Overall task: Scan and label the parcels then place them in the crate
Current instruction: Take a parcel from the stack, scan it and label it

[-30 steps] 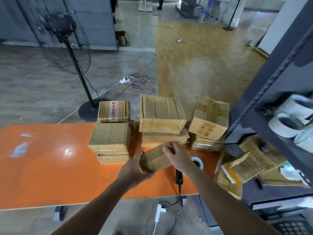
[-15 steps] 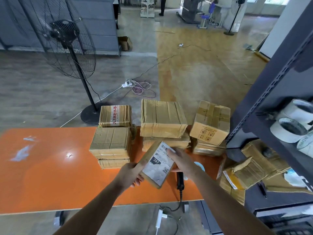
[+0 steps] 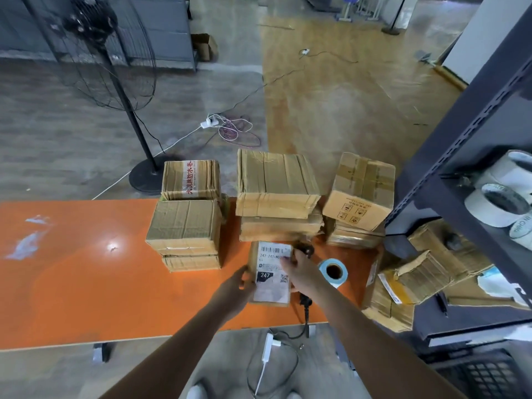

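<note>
Head view: both hands hold one parcel (image 3: pixel 270 293) low over the orange counter (image 3: pixel 86 283), near the frame's centre, with its printed label facing up. The left hand (image 3: pixel 240 283) grips the 9 o'clock edge. The right hand (image 3: pixel 300 273) curls over the 3 o'clock edge, its fingers covering the end of the barcode.

I judge this to be the scanning step. Next, the right hand should let go and take up what looks like the black scanner (image 3: pixel 305 249), at 1 o'clock of the parcel, while the left keeps the barcode level and uncovered. A label roll (image 3: pixel 333 272) lies at 3 o'clock.

The right hand hides most of the scanner's body. The small label print is unreadable. The dark crate (image 3: pixel 483 375), at 5 o'clock of the frame, is cut off by the frame edge, so its contents cannot be seen.
</note>
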### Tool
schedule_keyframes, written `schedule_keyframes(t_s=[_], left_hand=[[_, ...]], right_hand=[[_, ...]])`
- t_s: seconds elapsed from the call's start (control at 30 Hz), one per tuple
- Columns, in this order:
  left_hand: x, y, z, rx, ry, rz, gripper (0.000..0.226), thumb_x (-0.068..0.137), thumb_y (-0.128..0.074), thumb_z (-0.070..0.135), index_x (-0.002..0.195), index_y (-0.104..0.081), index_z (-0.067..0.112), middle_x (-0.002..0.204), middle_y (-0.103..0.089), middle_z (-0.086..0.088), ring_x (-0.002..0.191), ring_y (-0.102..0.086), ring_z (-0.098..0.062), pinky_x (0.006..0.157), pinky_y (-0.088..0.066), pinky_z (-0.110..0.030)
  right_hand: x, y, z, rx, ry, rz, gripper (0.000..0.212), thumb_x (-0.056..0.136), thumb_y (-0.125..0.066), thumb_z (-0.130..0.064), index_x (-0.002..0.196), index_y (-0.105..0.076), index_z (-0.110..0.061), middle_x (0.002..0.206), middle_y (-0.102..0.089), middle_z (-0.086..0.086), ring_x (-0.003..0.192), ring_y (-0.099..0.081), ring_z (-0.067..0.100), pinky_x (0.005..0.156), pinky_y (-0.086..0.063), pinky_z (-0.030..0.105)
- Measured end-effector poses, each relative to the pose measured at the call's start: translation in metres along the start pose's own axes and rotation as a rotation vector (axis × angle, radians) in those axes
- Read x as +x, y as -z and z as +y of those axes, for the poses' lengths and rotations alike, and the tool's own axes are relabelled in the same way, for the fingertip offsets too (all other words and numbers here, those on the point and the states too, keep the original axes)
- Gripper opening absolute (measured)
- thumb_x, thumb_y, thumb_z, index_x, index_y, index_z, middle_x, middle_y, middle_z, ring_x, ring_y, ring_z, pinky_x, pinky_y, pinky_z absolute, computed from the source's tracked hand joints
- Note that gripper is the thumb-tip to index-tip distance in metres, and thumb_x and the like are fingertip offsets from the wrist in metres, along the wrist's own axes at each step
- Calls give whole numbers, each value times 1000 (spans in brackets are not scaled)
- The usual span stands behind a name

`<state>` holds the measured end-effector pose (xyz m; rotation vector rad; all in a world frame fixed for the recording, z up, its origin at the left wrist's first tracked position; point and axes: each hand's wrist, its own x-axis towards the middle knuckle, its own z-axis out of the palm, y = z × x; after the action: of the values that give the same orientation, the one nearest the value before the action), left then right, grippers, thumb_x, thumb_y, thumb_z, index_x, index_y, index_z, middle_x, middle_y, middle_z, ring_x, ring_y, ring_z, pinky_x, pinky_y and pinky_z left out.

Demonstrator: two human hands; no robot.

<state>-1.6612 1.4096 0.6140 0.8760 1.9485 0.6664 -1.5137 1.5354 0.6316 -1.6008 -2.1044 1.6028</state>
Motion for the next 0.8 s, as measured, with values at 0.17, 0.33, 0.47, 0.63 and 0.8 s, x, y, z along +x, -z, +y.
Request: schedule_keyframes(t_s=[0.17,0.33,0.47,0.63,0.8], left_hand=[[7,-15,5,-19,128,-119,62,94,-55,39,147,-25,28,118,-62,-8,81,-66,-23,57,-57,-30],[11,-24,7,-7,195,-110,66,93,-56,21,149,-20,21,123,-59,-16,82,-65,-26,61,-59,-33],[6,-31,8,127,154,-24,61,93,-55,39,144,-29,16,127,-59,-12,84,-59,-25,59,-48,-29],[-3,-38,13,165,118,83,64,94,-48,54,140,-30,14,124,-61,-13,81,-57,-24,60,-43,-23],[-15,-49,11,350,14,147,65,97,-52,26,151,-17,22,127,-55,-14,100,-59,-25,67,-45,-19]], right_hand=[[2,-16,10,-297,85,53,35,104,-42,-38,131,-46,-16,101,-65,1,81,-63,17,63,-44,28],[-1,-9,25,-328,102,113,39,104,-43,-23,142,-44,-14,127,-62,8,107,-61,22,87,-51,36],[0,1,40,-361,45,307,33,101,-44,-18,131,-53,-9,124,-58,9,113,-58,26,86,-47,32],[7,3,48,-408,-64,222,26,102,-47,-25,118,-50,-5,108,-61,12,98,-64,27,75,-52,34],[27,3,51,-241,-108,116,25,101,-51,-25,118,-44,-8,95,-57,5,74,-55,16,57,-41,26]])
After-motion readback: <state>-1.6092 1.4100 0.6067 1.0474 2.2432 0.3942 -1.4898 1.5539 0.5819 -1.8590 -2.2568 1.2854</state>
